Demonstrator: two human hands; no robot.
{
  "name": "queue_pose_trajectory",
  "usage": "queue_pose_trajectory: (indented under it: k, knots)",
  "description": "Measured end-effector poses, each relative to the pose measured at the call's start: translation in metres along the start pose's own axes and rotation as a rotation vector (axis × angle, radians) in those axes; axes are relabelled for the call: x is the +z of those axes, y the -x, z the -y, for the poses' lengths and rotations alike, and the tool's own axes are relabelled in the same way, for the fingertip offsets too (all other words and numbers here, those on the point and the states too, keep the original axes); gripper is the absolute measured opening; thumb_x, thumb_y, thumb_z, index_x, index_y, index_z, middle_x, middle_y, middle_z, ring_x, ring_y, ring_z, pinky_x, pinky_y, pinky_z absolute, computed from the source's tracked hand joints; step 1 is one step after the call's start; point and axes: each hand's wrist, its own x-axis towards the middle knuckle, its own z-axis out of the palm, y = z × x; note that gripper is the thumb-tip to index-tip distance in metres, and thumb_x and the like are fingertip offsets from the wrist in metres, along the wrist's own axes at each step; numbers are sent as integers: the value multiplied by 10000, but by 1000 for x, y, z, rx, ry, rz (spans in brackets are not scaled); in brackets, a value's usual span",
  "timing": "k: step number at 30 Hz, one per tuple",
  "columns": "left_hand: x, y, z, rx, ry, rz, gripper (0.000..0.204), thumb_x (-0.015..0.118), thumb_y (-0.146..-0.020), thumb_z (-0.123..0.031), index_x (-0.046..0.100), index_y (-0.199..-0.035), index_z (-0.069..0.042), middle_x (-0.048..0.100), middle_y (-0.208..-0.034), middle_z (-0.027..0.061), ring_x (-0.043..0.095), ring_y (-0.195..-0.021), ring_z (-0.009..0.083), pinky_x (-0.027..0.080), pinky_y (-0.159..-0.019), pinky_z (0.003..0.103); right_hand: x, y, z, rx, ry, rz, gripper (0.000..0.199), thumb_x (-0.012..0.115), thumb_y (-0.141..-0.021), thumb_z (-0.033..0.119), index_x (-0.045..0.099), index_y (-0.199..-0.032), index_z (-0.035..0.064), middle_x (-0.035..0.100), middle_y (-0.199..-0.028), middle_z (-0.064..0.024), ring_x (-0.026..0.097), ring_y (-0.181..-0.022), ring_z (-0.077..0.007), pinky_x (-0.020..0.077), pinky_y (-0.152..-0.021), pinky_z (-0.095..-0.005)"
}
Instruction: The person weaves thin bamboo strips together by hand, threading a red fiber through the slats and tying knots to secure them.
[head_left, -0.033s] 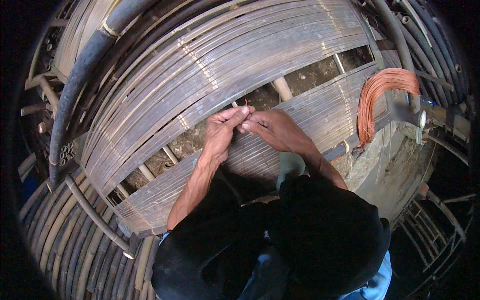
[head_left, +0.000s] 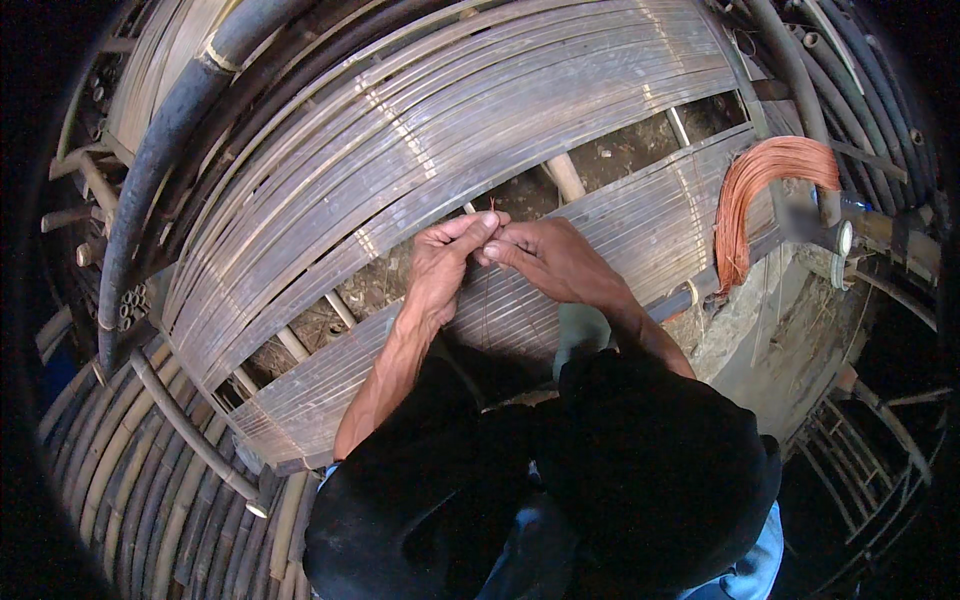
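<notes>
My left hand [head_left: 443, 268] and my right hand [head_left: 548, 258] meet fingertip to fingertip at the upper edge of a near panel of flat bamboo strips [head_left: 640, 225]. Both pinch a thin orange strand [head_left: 492, 206] whose short end sticks up above the fingers. Whether the strand goes around a strip is hidden by the fingers. A second, wider panel of bamboo strips [head_left: 450, 120] lies beyond a gap where cross poles [head_left: 566, 178] and soil show. My dark-clothed knees fill the lower middle.
A bundle of orange strands [head_left: 752, 190] hangs over a bar at the right, above a concrete block [head_left: 770, 330]. A thick black pipe [head_left: 165, 160] curves along the left. Round bamboo poles [head_left: 120, 470] lie at the lower left.
</notes>
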Motion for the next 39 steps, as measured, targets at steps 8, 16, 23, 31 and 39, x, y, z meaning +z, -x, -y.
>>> queue_pose_trajectory:
  k: [8,16,23,31,39]
  knots:
    - [-162,53,-49,111,185,-274,237,618,-969,-199,652,-1109,-11,677,-1123,123,652,-1034,209,535,-835,284,-29,1,-41,-39,98,-256,173,663,-923,222,716,-980,68,678,-842,-125,642,-740,-296,525,-700,-368]
    - [-372,263,-134,791,-232,-1349,305,621,-962,-250,660,-1094,22,651,-977,101,617,-878,205,495,-806,301,23,-23,-73,-597,599,218,154,643,-855,162,713,-984,114,593,-1000,-71,572,-998,-239,465,-826,-388]
    - [-251,152,-84,612,-244,-961,256,648,-963,-172,674,-1121,28,686,-1021,112,661,-872,178,543,-796,290,39,-31,-66,-822,881,230,153,574,-836,154,647,-945,75,542,-1005,-96,535,-1003,-257,447,-833,-365]
    - [-123,66,-37,340,-207,-499,167,673,-951,-157,710,-998,-2,682,-801,70,637,-687,143,515,-660,279,41,-21,-80,-555,561,110,152,527,-961,213,579,-998,75,541,-1030,-113,493,-1065,-303,370,-934,-427]
    - [-66,37,-35,321,-171,-350,179,694,-933,-144,731,-990,21,703,-790,77,625,-677,118,498,-627,252,38,-14,-29,-247,-150,67,172,518,-1025,203,575,-1036,41,608,-957,-96,596,-928,-214,439,-879,-366]
